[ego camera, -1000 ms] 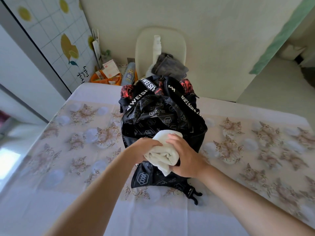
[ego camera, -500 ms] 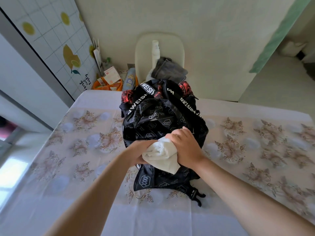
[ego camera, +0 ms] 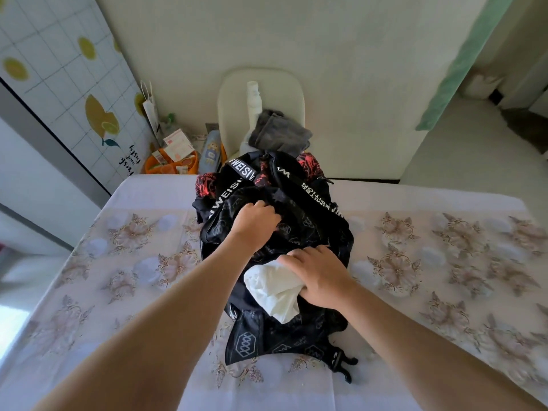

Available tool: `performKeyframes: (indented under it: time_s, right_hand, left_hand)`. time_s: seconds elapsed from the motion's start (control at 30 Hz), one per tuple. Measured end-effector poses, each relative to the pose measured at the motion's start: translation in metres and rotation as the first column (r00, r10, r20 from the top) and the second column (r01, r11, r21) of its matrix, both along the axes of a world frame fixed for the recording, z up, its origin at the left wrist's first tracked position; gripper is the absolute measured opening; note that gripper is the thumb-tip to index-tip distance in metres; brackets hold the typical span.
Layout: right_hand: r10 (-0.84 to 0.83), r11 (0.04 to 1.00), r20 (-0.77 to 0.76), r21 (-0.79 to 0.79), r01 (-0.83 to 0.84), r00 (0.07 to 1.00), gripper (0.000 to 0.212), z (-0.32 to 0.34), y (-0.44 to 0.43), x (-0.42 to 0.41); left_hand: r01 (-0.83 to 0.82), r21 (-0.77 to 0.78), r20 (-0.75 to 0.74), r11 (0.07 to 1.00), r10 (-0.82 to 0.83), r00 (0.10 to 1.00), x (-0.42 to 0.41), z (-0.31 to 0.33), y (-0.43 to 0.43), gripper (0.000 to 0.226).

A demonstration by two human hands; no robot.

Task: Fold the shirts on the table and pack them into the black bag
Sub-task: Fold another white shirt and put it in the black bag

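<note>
A black bag (ego camera: 299, 221) with white-lettered straps stands in the middle of the table (ego camera: 444, 262). Red-and-black cloth (ego camera: 308, 164) shows at its far end. A folded white shirt (ego camera: 271, 287) sticks out of the bag's near opening. My right hand (ego camera: 318, 277) lies on top of the shirt, fingers curled over it and pressing it into the bag. My left hand (ego camera: 255, 222) grips the black fabric of the bag's upper edge, further back. The rest of the shirt is hidden inside the bag.
A flowered cloth covers the table. Behind the bag stands a white chair (ego camera: 261, 99) with a grey garment (ego camera: 278, 134) on it. An orange basket (ego camera: 170, 164) with boxes and a bottle sits at the back left by the wall.
My left hand has let go of the white shirt and moved up to grip the bag's upper fabric. My right hand alone keeps the shirt, now lower in the opening.
</note>
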State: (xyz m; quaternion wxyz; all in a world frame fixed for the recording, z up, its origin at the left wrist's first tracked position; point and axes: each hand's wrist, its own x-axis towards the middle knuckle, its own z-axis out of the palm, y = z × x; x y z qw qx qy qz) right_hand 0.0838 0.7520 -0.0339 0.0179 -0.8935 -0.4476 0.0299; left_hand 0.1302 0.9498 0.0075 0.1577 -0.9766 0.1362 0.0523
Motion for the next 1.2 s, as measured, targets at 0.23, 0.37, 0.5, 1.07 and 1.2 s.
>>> performKeyframes:
  time_s: [0.23, 0.37, 0.5, 1.07, 1.2]
  right_hand:
    - [-0.034, 0.974, 0.127, 0.228, 0.004, 0.991, 0.069, 0.016, 0.039, 0.011]
    - [-0.154, 0.984, 0.160, 0.112, 0.137, 0.975, 0.070, 0.018, 0.067, 0.034]
    - [-0.283, 0.939, 0.087, -0.177, 0.295, 0.955, 0.069, 0.004, 0.070, 0.054]
    - [-0.784, 0.579, 0.091, -0.249, 0.776, 0.614, 0.065, -0.001, 0.058, 0.067]
    - [-0.738, 0.620, 0.136, -0.251, 0.744, 0.661, 0.074, -0.015, 0.075, 0.070]
  left_hand:
    - [-0.189, -0.634, 0.098, 0.750, 0.320, 0.942, 0.049, 0.073, 0.033, 0.031]
    - [-0.186, -0.667, 0.065, 0.722, 0.304, 0.950, 0.049, 0.083, 0.045, 0.030]
    - [-0.161, -0.731, 0.082, 0.663, 0.318, 0.944, 0.047, 0.074, 0.057, 0.027]
    - [-0.046, -0.759, 0.191, 0.649, 0.290, 0.938, 0.050, 0.044, 0.027, 0.026]
    - [-0.062, -0.784, 0.162, 0.618, 0.300, 0.940, 0.059, 0.050, 0.028, 0.022]
